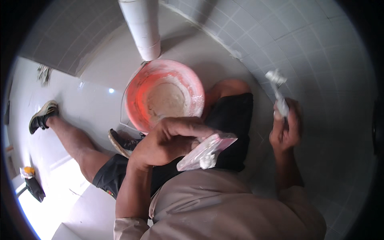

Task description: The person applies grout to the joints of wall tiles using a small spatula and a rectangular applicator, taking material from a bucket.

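My left hand is closed round a flat pinkish plate, held in front of my belly. On its face sits a lump of white paste. Off to the right, near the tiled wall, my right hand grips the pale handle of a small spatula, which points up and away from me. White paste clings to its far end. Beyond my left hand stands a red bucket holding whitish paste, its inner wall smeared white.
A white pipe rises from the floor just behind the bucket. Grey tiled walls close in on the right and at the back left. My legs stretch out around the bucket. A black and orange item lies at the far left.
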A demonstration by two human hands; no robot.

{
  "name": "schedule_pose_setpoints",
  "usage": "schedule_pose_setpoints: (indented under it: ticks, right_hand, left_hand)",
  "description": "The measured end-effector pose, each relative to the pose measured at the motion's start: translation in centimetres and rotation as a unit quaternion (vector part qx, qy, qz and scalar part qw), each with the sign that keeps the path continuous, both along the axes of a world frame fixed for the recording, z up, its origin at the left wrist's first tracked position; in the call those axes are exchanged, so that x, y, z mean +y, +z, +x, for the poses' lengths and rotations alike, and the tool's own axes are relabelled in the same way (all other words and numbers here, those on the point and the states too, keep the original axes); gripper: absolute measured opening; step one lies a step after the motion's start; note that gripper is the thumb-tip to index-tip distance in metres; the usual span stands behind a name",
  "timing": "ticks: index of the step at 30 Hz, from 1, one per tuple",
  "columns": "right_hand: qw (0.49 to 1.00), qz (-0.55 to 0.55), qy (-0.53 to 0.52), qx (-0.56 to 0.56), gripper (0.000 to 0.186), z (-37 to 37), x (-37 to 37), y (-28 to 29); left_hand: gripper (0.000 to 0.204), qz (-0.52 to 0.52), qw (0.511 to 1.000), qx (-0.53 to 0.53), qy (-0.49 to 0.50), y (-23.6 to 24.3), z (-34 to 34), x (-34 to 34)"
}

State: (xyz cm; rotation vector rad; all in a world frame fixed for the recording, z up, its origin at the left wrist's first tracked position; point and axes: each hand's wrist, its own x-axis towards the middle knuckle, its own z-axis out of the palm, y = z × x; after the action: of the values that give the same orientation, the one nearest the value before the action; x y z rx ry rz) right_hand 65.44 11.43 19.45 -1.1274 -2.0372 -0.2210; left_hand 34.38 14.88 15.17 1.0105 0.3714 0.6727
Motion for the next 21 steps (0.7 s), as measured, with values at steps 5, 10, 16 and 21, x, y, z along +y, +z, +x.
schedule_pose_setpoints:
  ticks: [5,10,16,21]
  right_hand:
    - [0.989,-0.009,-0.147,0.012,0.029,7.3,2.1,-8.2]
    - [0.970,-0.148,-0.193,0.023,0.045,12.6,4.4,-17.3]
    - [0.944,-0.212,-0.250,-0.023,0.043,14.1,8.2,-22.6]
    - [0.927,-0.273,-0.255,-0.015,0.041,14.4,10.0,-23.7]
  left_hand:
    - [0.031,-0.047,0.999,-0.004,0.001,-3.4,-2.7,-2.5]
    - [0.033,-0.166,0.978,-0.002,0.126,-4.9,-7.4,-7.1]
    - [0.030,-0.264,0.915,0.009,0.305,-2.8,-8.7,-10.7]
    - [0.027,-0.254,0.911,0.008,0.326,-2.8,-8.7,-11.2]
